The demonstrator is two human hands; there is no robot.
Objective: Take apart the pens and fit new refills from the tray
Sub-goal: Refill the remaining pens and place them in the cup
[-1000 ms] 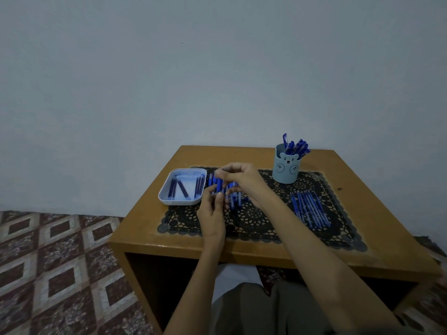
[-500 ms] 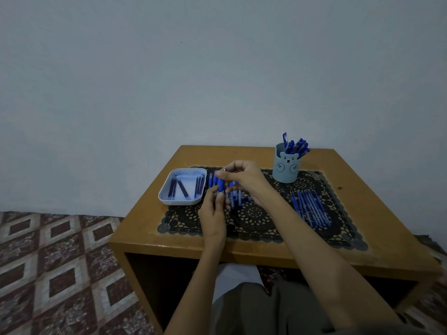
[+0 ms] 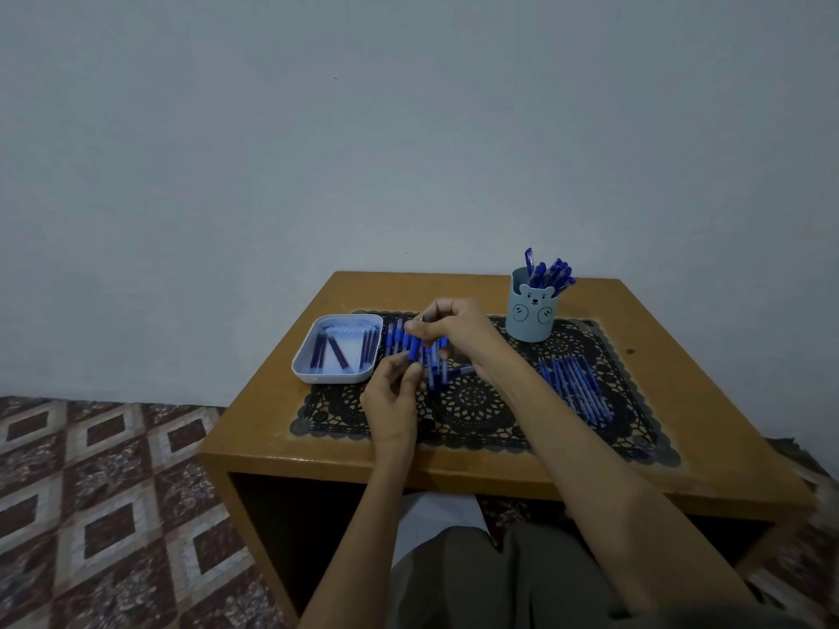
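The left hand (image 3: pixel 392 397) and right hand (image 3: pixel 458 326) are bare, with no gloves. The left forearm (image 3: pixel 363 515) and right forearm (image 3: pixel 590 469) are bare too. The lap shows trousers (image 3: pixel 499 578) of dull grey-green cloth with soft folds. Beyond the knees is a patch of white cloth (image 3: pixel 436 515); its garment cannot be told.

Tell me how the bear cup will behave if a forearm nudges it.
Likely tips rather than slides: the bear cup is tall and narrow, with pens leaning out above its rim. The lace mat under it probably grips its base. It looks like light plastic.
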